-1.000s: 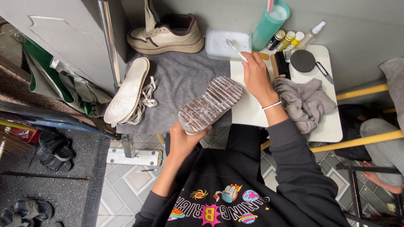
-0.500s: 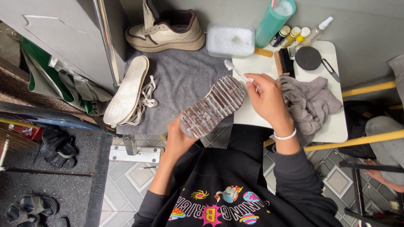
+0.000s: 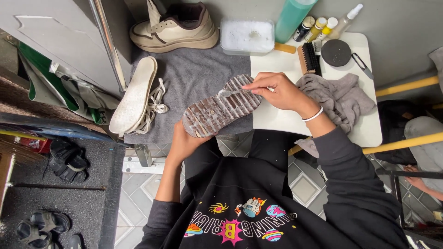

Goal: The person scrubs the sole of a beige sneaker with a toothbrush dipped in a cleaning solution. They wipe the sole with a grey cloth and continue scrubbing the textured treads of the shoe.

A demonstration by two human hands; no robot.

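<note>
On the grey towel (image 3: 194, 74), right hand (image 3: 277, 90) now pinching small brush (image 3: 233, 91) against upturned sole (image 3: 221, 107), left hand (image 3: 187, 140) gripping beneath.

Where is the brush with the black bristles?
In the head view, the brush lies at the back of the white table, to the right, between the foamy tub and the round black lid, above the grey cloth.

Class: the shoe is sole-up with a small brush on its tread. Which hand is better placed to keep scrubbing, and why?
The right hand: it holds the small brush against the sole. The left hand is under the shoe, supporting it, so it is not free.
</note>
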